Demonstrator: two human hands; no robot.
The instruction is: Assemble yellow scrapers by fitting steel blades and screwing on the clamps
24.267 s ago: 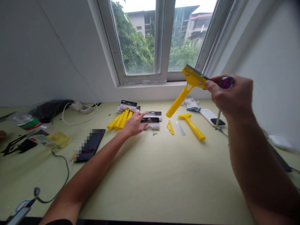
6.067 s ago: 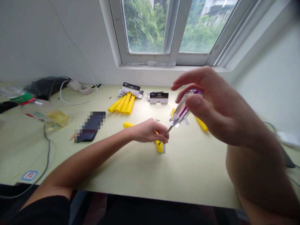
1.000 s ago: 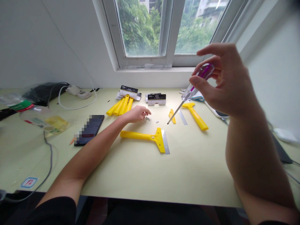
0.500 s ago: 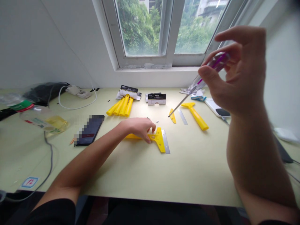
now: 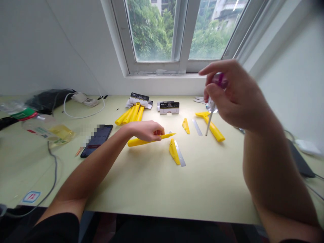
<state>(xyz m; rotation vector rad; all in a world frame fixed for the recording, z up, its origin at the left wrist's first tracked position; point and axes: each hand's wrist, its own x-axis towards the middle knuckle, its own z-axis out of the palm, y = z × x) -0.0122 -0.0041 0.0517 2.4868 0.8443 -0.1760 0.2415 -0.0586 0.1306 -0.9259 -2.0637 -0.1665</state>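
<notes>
My left hand (image 5: 148, 131) is closed on a yellow scraper handle (image 5: 138, 141), lifted and turned edge-on over the table. Just right of it lie a yellow clamping plate (image 5: 174, 152) and a metal blade (image 5: 180, 153), side by side. In my right hand (image 5: 233, 94) is a screwdriver (image 5: 210, 121) with a clear and purple grip, its shaft pointing down. Behind that tip rests another yellow scraper handle (image 5: 215, 128). Farther in, a second yellow plate (image 5: 186, 126) and a second blade (image 5: 197, 127) lie apart. Small screws (image 5: 170, 132) sit beyond my left hand.
Several yellow handles (image 5: 126, 115) and black-and-white cardboard packages (image 5: 169, 108) lie toward the window. A phone (image 5: 97, 141), a plastic bottle (image 5: 45, 126) and a white charger with cable (image 5: 86, 99) are on the left. A dark flat device (image 5: 301, 158) is at the right.
The left hand has lifted the scraper handle off its plate and blade, which stay on the table. My right hand has moved left and lower, with the screwdriver now steeper.
</notes>
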